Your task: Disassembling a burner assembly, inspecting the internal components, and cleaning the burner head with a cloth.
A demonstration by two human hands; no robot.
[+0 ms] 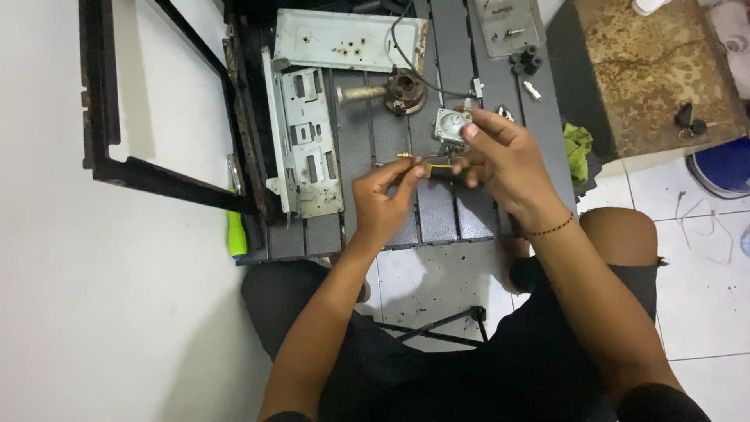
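Both forearms come up from bottom of view, bare, converging over the near half of the slatted worktop (437, 223). Left hand (383, 199): wrist straight, palm turned inward, thumb + index pinched together at the tips, other fingers curled under. Sits a bit nearer the worktop's near edge than the right. Right hand (504, 160): higher up and further in, fingers bent round in a loose fist, index and thumb pressed forward, knuckles up. Beaded band on right wrist. Hands just beside each other, fingertips almost touching. Right elbow bent outward; left arm runs fairly straight. Knees spread below the near edge.
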